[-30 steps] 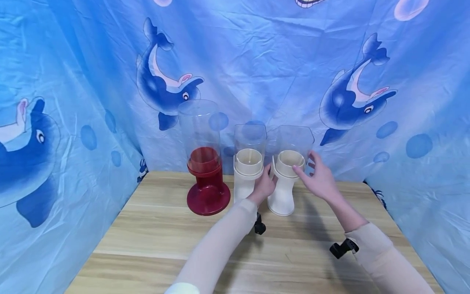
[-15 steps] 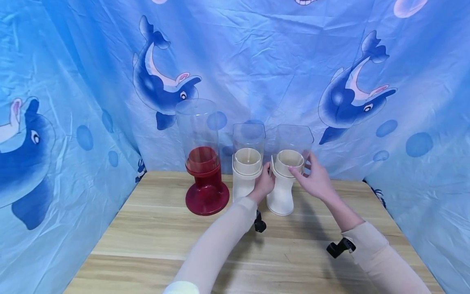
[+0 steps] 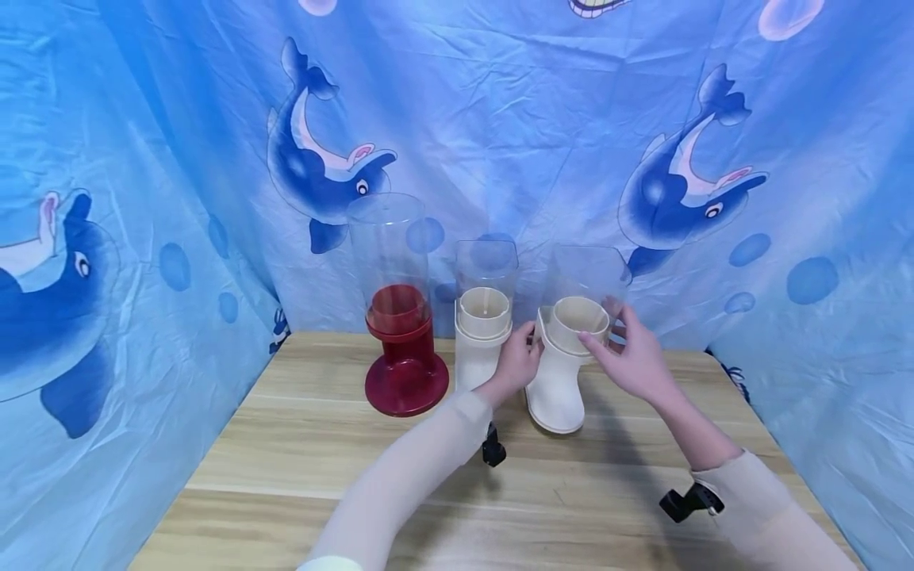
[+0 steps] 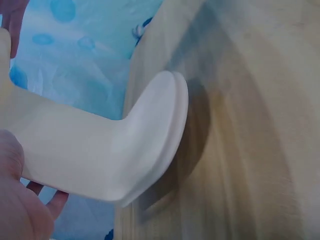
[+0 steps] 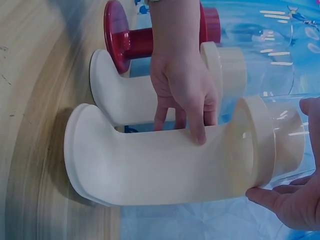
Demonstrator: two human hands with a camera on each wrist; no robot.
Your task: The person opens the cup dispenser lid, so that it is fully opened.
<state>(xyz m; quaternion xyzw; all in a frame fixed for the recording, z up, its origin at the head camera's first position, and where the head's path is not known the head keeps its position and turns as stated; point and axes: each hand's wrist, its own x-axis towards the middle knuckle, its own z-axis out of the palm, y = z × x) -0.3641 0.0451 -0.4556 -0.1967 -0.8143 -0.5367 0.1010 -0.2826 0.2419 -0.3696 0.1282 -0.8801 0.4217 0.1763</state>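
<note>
A white, boot-shaped dispenser stand (image 3: 553, 396) with a clear container (image 3: 585, 274) on top is between the two hands. My left hand (image 3: 519, 361) grips its neck from the left; in the right wrist view the left thumb lies across the white neck (image 5: 165, 165). My right hand (image 3: 631, 357) holds the collar and the clear wall from the right, its thumb on the collar's front. In the left wrist view, the stand's foot (image 4: 155, 140) looks raised off the wood, with a shadow beside it. The left fingers are partly hidden behind the stand.
A second white dispenser (image 3: 477, 365) stands just left of the held one, partly behind the left hand. Further left is a red dispenser (image 3: 405, 385) with a tall clear cylinder (image 3: 389, 246). All are near the wooden table's (image 3: 300, 476) back edge, before a blue dolphin curtain (image 3: 500, 119).
The held dispenser has shifted right and slightly toward me, and it looks lifted. Both hands have moved with it. The other two dispensers stay in place.
</note>
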